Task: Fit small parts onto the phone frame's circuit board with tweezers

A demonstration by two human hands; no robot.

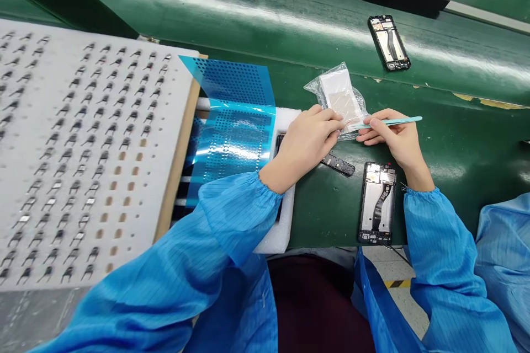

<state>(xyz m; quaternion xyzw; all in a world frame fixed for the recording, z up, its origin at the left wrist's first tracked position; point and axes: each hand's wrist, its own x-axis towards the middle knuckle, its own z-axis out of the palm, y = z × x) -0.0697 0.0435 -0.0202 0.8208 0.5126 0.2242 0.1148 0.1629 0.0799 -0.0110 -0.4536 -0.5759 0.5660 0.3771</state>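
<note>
Right of centre, the left hand (305,146) has its grip closed on a clear plastic bag (337,100), while the right hand (393,137) grips teal tweezers (395,122) reaching into the bag.

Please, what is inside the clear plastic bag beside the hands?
Inside the clear plastic bag lie a white pad and a beige sheet. The left hand and the teal tweezers cover the lower end, so anything there cannot be seen.
</note>
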